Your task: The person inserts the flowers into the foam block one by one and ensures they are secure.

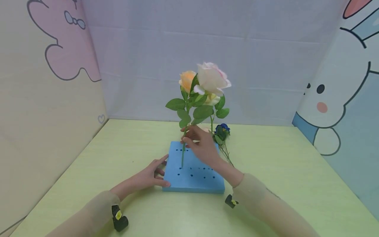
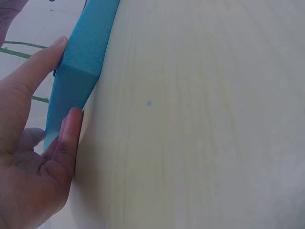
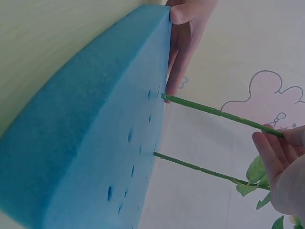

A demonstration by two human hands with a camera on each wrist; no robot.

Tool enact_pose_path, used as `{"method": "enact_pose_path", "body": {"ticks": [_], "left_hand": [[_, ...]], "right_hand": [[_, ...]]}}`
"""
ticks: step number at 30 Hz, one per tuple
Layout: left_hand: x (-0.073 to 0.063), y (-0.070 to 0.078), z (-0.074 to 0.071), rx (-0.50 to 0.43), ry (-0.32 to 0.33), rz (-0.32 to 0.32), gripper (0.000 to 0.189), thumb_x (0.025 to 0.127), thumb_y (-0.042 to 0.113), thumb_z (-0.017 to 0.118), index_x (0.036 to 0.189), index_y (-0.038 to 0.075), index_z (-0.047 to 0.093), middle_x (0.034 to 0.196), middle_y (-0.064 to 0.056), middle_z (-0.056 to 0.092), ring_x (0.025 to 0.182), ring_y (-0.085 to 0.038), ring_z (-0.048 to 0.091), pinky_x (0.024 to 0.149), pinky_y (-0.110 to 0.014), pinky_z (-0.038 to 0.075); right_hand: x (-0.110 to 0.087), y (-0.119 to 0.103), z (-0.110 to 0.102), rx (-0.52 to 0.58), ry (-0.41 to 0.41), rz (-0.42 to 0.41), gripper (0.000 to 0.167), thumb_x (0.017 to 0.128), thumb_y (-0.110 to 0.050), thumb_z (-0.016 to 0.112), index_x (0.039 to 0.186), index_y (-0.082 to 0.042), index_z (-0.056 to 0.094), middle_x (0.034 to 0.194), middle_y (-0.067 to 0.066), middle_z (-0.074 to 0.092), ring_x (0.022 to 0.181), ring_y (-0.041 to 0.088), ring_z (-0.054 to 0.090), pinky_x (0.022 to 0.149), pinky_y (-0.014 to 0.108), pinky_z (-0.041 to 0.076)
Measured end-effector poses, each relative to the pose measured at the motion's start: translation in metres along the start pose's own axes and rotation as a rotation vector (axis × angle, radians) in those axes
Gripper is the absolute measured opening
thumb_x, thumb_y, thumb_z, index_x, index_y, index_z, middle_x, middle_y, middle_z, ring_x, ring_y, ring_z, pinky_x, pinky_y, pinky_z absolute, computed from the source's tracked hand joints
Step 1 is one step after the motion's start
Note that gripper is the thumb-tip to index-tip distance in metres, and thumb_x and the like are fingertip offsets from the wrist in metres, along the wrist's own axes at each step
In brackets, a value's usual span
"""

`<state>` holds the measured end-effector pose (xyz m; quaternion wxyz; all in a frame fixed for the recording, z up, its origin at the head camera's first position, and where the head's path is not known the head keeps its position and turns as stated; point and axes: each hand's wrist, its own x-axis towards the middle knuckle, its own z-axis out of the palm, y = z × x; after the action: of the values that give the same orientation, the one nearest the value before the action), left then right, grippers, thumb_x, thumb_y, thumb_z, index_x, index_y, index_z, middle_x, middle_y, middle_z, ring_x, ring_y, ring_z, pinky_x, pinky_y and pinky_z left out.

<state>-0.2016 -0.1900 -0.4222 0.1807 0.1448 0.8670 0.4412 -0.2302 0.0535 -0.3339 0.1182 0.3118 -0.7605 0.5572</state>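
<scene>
A blue foam block (image 1: 192, 183) with rows of small holes lies on the table. My left hand (image 1: 149, 174) rests against its left edge, thumb at the front corner (image 3: 177, 16) and fingers spread along the side. With thumb and fingers my right hand (image 1: 201, 144) pinches a green rose stem (image 3: 214, 111); its lower end meets the block's top at a hole on the left. Above that hand, a large pale pink rose (image 1: 211, 79), an orange rose (image 1: 187, 80) and a pale yellow rose (image 1: 212, 99) overlap among leaves. Another stem (image 3: 190, 165) stands in the block.
A dark blue rose (image 1: 222, 130) with thin stems (image 1: 226, 153) lies on the table (image 1: 275, 158) behind the block at right. Pale cloth (image 1: 142, 65) hangs behind the table, and cartoon-printed panels (image 1: 322, 115) flank it. Both wrists carry small black devices (image 1: 118, 219).
</scene>
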Motion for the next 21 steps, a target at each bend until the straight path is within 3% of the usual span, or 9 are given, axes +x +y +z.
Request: {"method": "enact_pose_path", "body": {"ticks": [21], "left_hand": [[-0.0020,0.0022,0.0002,-0.007,0.003,-0.005,0.110,0.078,0.037,0.084,0.160,0.023,0.012,0.150,-0.012,0.034,0.115,-0.020,0.053,0.094,-0.033,0.051]], "right_hand": [[-0.0001,-0.0034,0.0032,-0.115,-0.061,0.033,0.012,0.096,-0.011,0.064,0.108,-0.011,0.065,0.091,0.007,0.076,0.080,0.019,0.074,0.063,0.024,0.054]]}}
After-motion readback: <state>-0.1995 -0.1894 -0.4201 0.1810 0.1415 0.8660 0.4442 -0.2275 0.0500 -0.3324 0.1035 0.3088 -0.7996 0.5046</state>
